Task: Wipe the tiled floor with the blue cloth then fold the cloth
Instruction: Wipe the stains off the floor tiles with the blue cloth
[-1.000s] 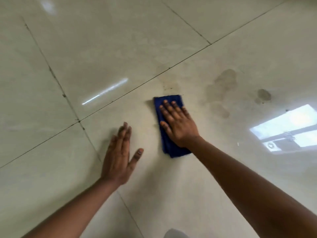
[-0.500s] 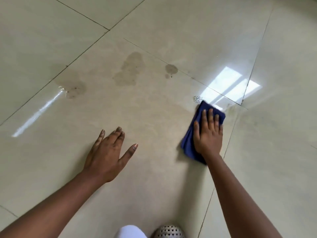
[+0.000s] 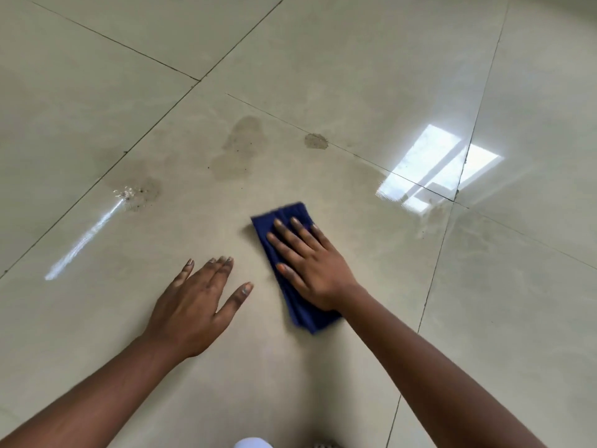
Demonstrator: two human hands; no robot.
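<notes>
The blue cloth (image 3: 298, 313), folded into a narrow pad, lies flat on the tiled floor (image 3: 355, 76) under the right hand (image 3: 307, 263), whose fingers are spread wide and pressing down, not gripping. The left hand (image 3: 197, 305) rests open and empty on the tile at the cloth's 9 o'clock, bracing. Wiping looks to be the step in hand. Brownish stains (image 3: 240, 147) sit untouched toward 11 o'clock, so the next stroke should push there.
</notes>
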